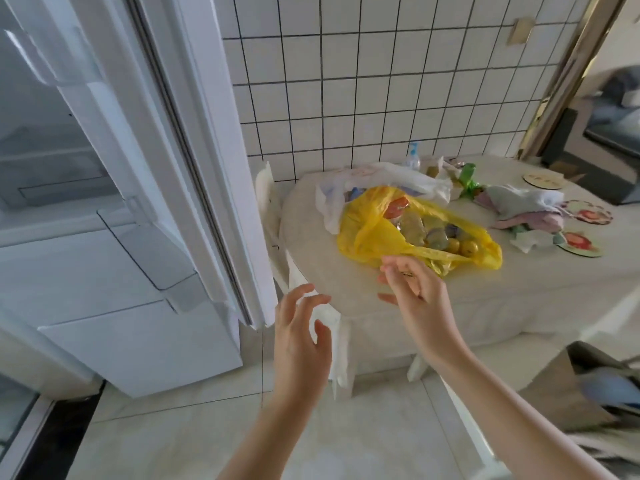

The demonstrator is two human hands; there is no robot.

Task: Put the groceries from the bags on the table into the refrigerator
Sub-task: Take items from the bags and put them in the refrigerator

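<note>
A yellow plastic bag (pixel 367 230) lies open on the table (pixel 311 265), showing several packets and small yellow fruits (pixel 460 247) inside. A white plastic bag (pixel 391 176) lies just behind it. The refrigerator (pixel 104 271) stands at the left with its door (pixel 194 140) swung open. My right hand (pixel 412 289) hovers at the near edge of the yellow bag, fingers loosely spread and holding nothing. My left hand (pixel 301 334) is lower, in front of the table's corner, fingers spread and empty.
A small bottle (pixel 412 155) stands by the tiled wall. Crumpled cloths (pixel 519 206), a green wrapper (pixel 468 183) and round coasters (pixel 578 242) lie on the right of the table. A white chair (pixel 273 216) stands between table and refrigerator. A brown paper bag (pixel 568 382) sits on the floor at right.
</note>
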